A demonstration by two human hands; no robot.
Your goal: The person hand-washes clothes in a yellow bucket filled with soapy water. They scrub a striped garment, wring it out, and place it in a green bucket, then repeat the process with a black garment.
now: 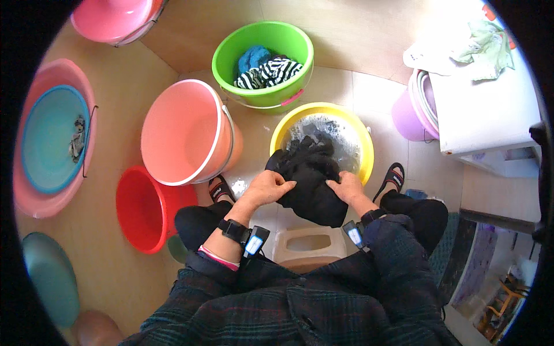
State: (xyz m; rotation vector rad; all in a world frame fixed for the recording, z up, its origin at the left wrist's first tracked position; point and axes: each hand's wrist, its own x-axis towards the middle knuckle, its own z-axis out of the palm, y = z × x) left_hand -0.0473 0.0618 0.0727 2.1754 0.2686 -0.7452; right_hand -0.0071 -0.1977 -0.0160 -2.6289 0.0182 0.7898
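Note:
A black garment (318,190) is stretched between my two hands, its lower end hanging over the near rim of a yellow basin (368,149) and the rest lying in foamy water. My left hand (270,188) pinches its left side between thumb and fingers. On the right side, my right hand (347,187) grips the cloth near the basin's rim. Just beyond the basin stands a green bucket (220,56) holding black-and-white striped cloth (277,71) and a blue cloth (253,58). The part of the garment under the water is hidden.
A pink bucket (181,134) and a red bucket (140,207) stand at the left, near hanging basins (32,129). Purple buckets (409,114) sit beside a white appliance or cabinet (480,116) at the right. A plastic stool (281,248) is close below me.

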